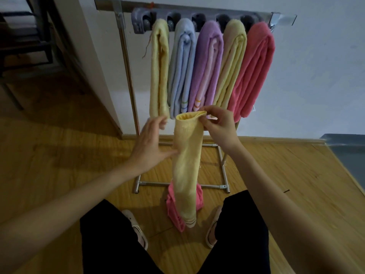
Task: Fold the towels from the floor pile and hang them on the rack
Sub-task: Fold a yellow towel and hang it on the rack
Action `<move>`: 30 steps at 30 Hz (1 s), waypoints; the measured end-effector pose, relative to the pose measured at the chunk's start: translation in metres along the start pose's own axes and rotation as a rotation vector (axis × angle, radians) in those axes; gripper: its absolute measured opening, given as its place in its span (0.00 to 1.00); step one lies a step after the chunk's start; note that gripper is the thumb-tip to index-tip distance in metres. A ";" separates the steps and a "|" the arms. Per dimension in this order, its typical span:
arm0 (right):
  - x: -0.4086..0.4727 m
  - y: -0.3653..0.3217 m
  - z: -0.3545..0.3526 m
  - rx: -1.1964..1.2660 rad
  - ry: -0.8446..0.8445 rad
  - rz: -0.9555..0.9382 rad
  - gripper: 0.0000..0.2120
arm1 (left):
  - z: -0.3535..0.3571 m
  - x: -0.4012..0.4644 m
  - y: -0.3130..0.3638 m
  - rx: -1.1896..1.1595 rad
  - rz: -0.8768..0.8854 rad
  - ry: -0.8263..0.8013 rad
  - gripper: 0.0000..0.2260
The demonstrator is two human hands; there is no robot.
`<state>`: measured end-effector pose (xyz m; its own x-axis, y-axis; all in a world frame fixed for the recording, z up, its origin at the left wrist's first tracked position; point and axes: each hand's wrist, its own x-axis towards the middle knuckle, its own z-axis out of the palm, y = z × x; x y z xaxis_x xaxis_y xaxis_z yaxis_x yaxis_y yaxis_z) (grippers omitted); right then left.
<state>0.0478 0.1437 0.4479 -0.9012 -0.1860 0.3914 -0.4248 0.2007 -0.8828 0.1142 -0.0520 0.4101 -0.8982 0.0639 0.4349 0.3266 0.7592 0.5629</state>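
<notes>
A folded yellow towel [187, 165] hangs straight down in front of me. My right hand [219, 127] pinches its top fold. My left hand [150, 143] is open with spread fingers, its thumb touching the towel's left edge. Behind the towel's lower end, a pink towel [171, 208] lies crumpled on the floor between my feet. The metal rack [126, 62] stands against the wall, and several folded towels hang from its bar: yellow [159, 68], pale blue [181, 66], purple [205, 64], yellow [231, 64] and coral pink [252, 70].
The rack's base frame [223, 175] rests on the wooden floor just ahead of my slippers [138, 230]. A white wall corner [94, 66] juts out left of the rack. A dark chair [23, 46] stands at far left, and a grey step [347, 153] at right.
</notes>
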 end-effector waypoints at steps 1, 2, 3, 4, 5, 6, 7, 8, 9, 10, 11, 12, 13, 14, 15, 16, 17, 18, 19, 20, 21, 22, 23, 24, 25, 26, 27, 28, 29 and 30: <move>-0.001 0.000 0.002 0.014 0.001 0.020 0.06 | 0.009 -0.007 -0.013 -0.078 -0.123 -0.126 0.38; -0.003 -0.002 0.004 0.027 -0.001 0.039 0.07 | 0.019 -0.014 -0.025 -0.154 -0.233 -0.254 0.35; -0.004 -0.004 0.006 0.041 -0.003 0.057 0.09 | 0.028 -0.020 -0.037 -0.223 -0.317 -0.358 0.31; -0.004 -0.007 0.008 0.058 -0.006 0.071 0.10 | 0.038 -0.025 -0.048 -0.282 -0.373 -0.420 0.27; -0.004 -0.010 0.009 0.081 -0.009 0.087 0.11 | 0.047 -0.028 -0.056 -0.330 -0.410 -0.451 0.23; -0.004 -0.012 0.011 0.105 -0.010 0.106 0.11 | 0.056 -0.030 -0.063 -0.359 -0.435 -0.466 0.19; -0.004 -0.015 0.012 0.132 -0.010 0.126 0.11 | 0.064 -0.031 -0.068 -0.371 -0.452 -0.476 0.17; -0.004 -0.018 0.013 0.159 -0.006 0.147 0.11 | 0.072 -0.030 -0.072 -0.369 -0.470 -0.484 0.15; -0.003 -0.020 0.013 0.187 0.001 0.165 0.11 | 0.080 -0.030 -0.074 -0.368 -0.488 -0.490 0.15; -0.002 -0.023 0.012 0.214 0.011 0.180 0.11 | 0.087 -0.029 -0.075 -0.382 -0.509 -0.490 0.15; -0.001 -0.026 0.011 0.246 0.022 0.191 0.10 | 0.092 -0.028 -0.075 -0.412 -0.526 -0.483 0.16; 0.001 -0.028 0.009 0.284 0.038 0.202 0.10 | 0.097 -0.027 -0.075 -0.448 -0.538 -0.475 0.17; 0.002 -0.028 0.006 0.327 0.063 0.216 0.09 | 0.100 -0.026 -0.075 -0.474 -0.546 -0.470 0.19; 0.004 -0.029 0.003 0.371 0.099 0.232 0.07 | 0.104 -0.026 -0.077 -0.493 -0.559 -0.472 0.21; 0.005 -0.029 -0.001 0.413 0.146 0.247 0.06 | 0.109 -0.026 -0.080 -0.498 -0.573 -0.486 0.22; 0.007 -0.027 -0.005 0.447 0.206 0.266 0.06 | 0.113 -0.028 -0.084 -0.500 -0.595 -0.509 0.22; 0.008 -0.023 -0.009 0.463 0.277 0.287 0.06 | 0.115 -0.031 -0.086 -0.494 -0.620 -0.529 0.23; 0.008 -0.018 -0.013 0.458 0.355 0.314 0.07 | 0.119 -0.033 -0.091 -0.484 -0.658 -0.535 0.23; 0.006 -0.011 -0.016 0.442 0.430 0.351 0.08 | 0.121 -0.037 -0.095 -0.462 -0.702 -0.530 0.23; 0.004 -0.002 -0.019 0.419 0.494 0.399 0.09 | 0.124 -0.040 -0.100 -0.444 -0.737 -0.523 0.22; 0.001 0.010 -0.020 0.394 0.545 0.451 0.09 | 0.125 -0.042 -0.103 -0.440 -0.754 -0.521 0.21; -0.003 0.024 -0.021 0.363 0.582 0.498 0.09 | 0.124 -0.043 -0.104 -0.443 -0.759 -0.523 0.18; -0.007 0.039 -0.021 0.330 0.608 0.543 0.07 | 0.121 -0.043 -0.104 -0.428 -0.758 -0.524 0.15; -0.011 0.051 -0.020 0.300 0.628 0.593 0.08 | 0.117 -0.041 -0.104 -0.406 -0.755 -0.517 0.14; -0.016 0.065 -0.020 0.268 0.632 0.648 0.09 | 0.112 -0.037 -0.103 -0.387 -0.743 -0.508 0.15; -0.021 0.075 -0.020 0.229 0.613 0.698 0.09 | 0.105 -0.031 -0.100 -0.379 -0.721 -0.500 0.15; -0.027 0.083 -0.020 0.187 0.569 0.746 0.10 | 0.097 -0.023 -0.096 -0.385 -0.676 -0.499 0.16; -0.033 0.091 -0.019 0.160 0.498 0.792 0.11 | 0.089 -0.014 -0.089 -0.388 -0.630 -0.502 0.15; -0.039 0.099 -0.020 0.137 0.408 0.843 0.13 | 0.080 -0.004 -0.080 -0.396 -0.583 -0.508 0.14; -0.046 0.109 -0.020 0.112 0.303 0.895 0.16 | 0.070 0.006 -0.069 -0.413 -0.535 -0.512 0.12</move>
<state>0.0413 0.1928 0.3392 -0.8785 0.2526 -0.4054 0.4306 0.0515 -0.9011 0.0657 -0.0592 0.3245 -0.9522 0.1241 -0.2792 -0.1887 0.4796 0.8569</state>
